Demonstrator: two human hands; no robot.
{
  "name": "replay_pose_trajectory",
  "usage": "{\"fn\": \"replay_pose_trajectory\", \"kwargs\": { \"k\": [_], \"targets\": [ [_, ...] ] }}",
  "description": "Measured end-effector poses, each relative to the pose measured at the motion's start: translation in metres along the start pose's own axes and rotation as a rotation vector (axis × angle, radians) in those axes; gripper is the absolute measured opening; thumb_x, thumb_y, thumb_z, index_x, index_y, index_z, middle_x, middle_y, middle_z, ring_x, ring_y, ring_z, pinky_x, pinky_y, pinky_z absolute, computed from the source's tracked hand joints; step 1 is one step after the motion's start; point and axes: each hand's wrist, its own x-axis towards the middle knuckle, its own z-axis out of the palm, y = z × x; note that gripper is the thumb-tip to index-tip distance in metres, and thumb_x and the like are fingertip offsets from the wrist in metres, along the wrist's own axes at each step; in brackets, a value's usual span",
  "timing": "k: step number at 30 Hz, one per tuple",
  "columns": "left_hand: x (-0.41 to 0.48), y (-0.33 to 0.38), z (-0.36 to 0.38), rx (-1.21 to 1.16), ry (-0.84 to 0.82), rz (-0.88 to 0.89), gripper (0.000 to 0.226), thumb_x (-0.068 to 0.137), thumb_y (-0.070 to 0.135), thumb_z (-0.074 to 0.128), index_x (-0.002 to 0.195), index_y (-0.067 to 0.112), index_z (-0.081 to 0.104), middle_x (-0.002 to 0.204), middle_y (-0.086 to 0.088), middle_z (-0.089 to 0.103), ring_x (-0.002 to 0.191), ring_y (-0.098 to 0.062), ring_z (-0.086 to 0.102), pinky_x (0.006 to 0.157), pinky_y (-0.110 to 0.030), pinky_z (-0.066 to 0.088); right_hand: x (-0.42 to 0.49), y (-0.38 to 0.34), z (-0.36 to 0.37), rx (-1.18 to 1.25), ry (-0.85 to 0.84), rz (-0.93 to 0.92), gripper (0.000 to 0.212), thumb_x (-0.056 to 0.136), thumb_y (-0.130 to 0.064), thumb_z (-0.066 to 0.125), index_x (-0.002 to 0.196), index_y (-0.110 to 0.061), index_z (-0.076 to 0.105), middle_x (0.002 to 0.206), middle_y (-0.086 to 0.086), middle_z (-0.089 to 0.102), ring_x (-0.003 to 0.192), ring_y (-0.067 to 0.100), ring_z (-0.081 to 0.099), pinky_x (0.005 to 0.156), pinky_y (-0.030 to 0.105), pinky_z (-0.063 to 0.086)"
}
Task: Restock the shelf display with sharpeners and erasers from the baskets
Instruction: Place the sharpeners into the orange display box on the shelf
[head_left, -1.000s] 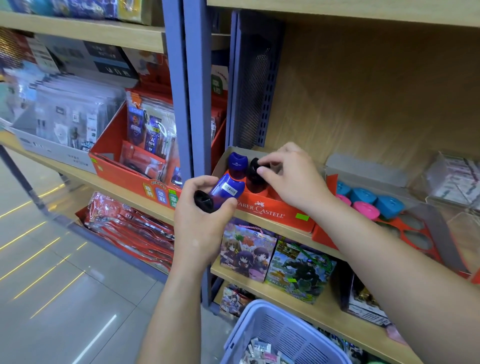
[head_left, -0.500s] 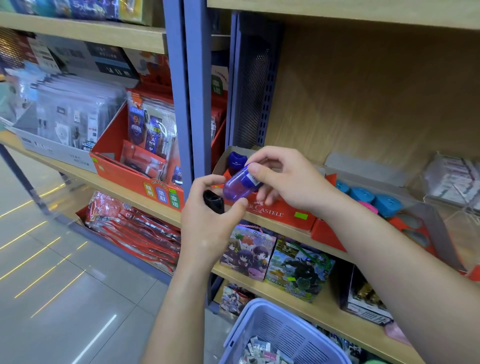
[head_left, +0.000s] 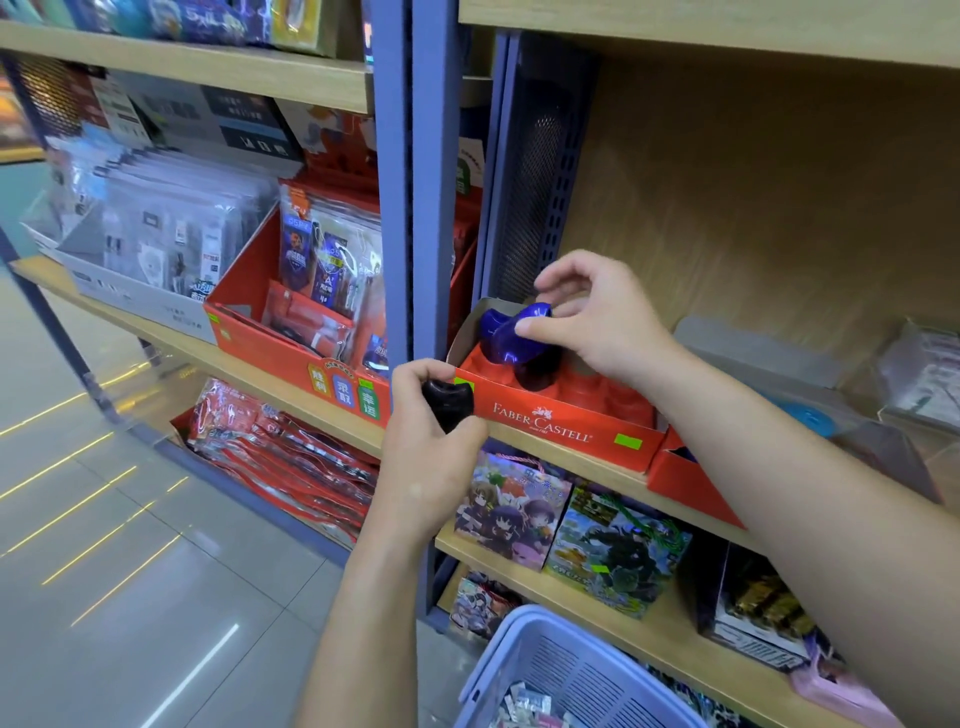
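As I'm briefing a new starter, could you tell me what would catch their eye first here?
The right hand pinches a glossy blue sharpener over the red Faber-Castell display box mid-shelf. Beside it, the left hand grips a black sharpener at the box's front corner.

anime boxes (head_left: 511, 506) below; red packets (head_left: 291, 447) left, tiled floor (head_left: 130, 571).

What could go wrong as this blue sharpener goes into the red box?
The right hand pinches the blue sharpener over a dark sharpener already slotted; it could knock that loose or sit crooked. The left hand grips a black sharpener by the front corner of the red display box; a bump might shift the box.
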Motion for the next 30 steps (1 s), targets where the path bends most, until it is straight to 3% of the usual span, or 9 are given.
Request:
{"fn": "replay_pose_trajectory", "kwargs": {
  "k": [4,7,11,15,19,22,24,26,30],
  "targets": [
    [0.001,-0.001,-0.007,0.077,-0.02,0.037,0.05,0.09,-0.008,0.056,0.119,0.028,0.036,0.105,-0.006,0.058,0.063,-0.002,0.054,0.056,-0.014,0.046,0.016,-0.004,0.018,-0.221,-0.007,-0.101,0.028,0.069,-0.025,0.092,0.089,-0.02,0.073,0.081,-0.011,0.069,0.074,0.01,0.068,0.068,0.022,0.055],
    [0.003,-0.004,-0.012,0.068,-0.001,0.049,0.057,0.09,-0.006,0.059,0.127,0.03,0.037,0.108,0.003,0.059,0.067,0.002,0.057,0.061,-0.011,0.044,0.021,-0.003,0.03,-0.339,-0.066,-0.172,0.026,0.074,-0.028,0.089,0.097,-0.024,0.076,0.091,-0.009,0.072,0.084,0.007,0.065,0.076,0.019,0.05],
    [0.007,-0.008,-0.016,-0.012,0.022,0.061,0.057,0.091,-0.007,0.061,0.132,0.027,0.039,0.104,0.004,0.071,0.092,0.001,0.068,0.081,-0.014,0.049,0.024,0.003,0.035,-0.368,-0.069,-0.217,0.026,0.078,-0.027,0.086,0.102,-0.021,0.078,0.099,-0.008,0.072,0.089,0.008,0.062,0.085,0.024,0.05],
    [0.01,-0.011,-0.018,-0.079,0.082,0.07,0.046,0.091,-0.005,0.066,0.123,0.021,0.047,0.101,0.002,0.076,0.093,-0.001,0.07,0.082,-0.015,0.05,0.023,0.009,0.038,-0.455,-0.101,-0.261,0.026,0.084,-0.029,0.08,0.11,-0.022,0.078,0.105,-0.004,0.061,0.095,0.014,0.058,0.086,0.031,0.047],
    [0.011,-0.011,-0.017,-0.111,0.127,0.075,0.037,0.089,0.0,0.071,0.117,0.019,0.056,0.103,0.002,0.076,0.095,-0.01,0.072,0.088,-0.029,0.056,0.017,0.005,0.032,-0.413,-0.109,-0.222,0.025,0.092,-0.024,0.071,0.117,-0.02,0.075,0.114,-0.004,0.073,0.102,0.012,0.066,0.097,0.03,0.05],
    [0.01,-0.006,-0.016,-0.104,0.149,0.109,0.037,0.088,0.002,0.074,0.117,0.022,0.064,0.108,0.012,0.072,0.099,0.0,0.068,0.09,-0.023,0.056,0.007,0.0,0.023,-0.329,-0.048,-0.182,0.025,0.099,-0.021,0.06,0.12,-0.022,0.073,0.117,-0.009,0.073,0.112,0.008,0.064,0.104,0.036,0.049],
    [0.008,-0.001,-0.015,-0.115,0.135,0.131,0.037,0.088,0.002,0.074,0.118,0.024,0.067,0.105,0.024,0.071,0.095,0.006,0.066,0.086,-0.017,0.054,-0.005,-0.005,0.019,-0.186,-0.029,-0.155,0.026,0.099,-0.019,0.059,0.119,-0.024,0.074,0.111,-0.011,0.073,0.106,0.003,0.065,0.097,0.033,0.053],
    [0.006,0.003,-0.012,-0.152,0.113,0.135,0.037,0.089,0.0,0.073,0.118,0.022,0.067,0.101,0.027,0.071,0.091,0.008,0.067,0.086,-0.023,0.058,-0.019,-0.01,0.018,-0.03,-0.093,-0.119,0.023,0.097,-0.021,0.062,0.117,-0.026,0.073,0.1,-0.011,0.074,0.095,0.007,0.068,0.088,0.03,0.056],
    [0.005,0.003,0.0,-0.258,0.103,0.119,0.037,0.086,-0.001,0.075,0.118,0.016,0.065,0.111,0.004,0.074,0.098,-0.015,0.074,0.09,-0.038,0.06,-0.035,-0.016,0.015,0.15,-0.199,-0.057,0.019,0.095,-0.015,0.068,0.113,-0.022,0.072,0.092,-0.001,0.075,0.079,0.008,0.069,0.069,0.023,0.054]
  ]
}}
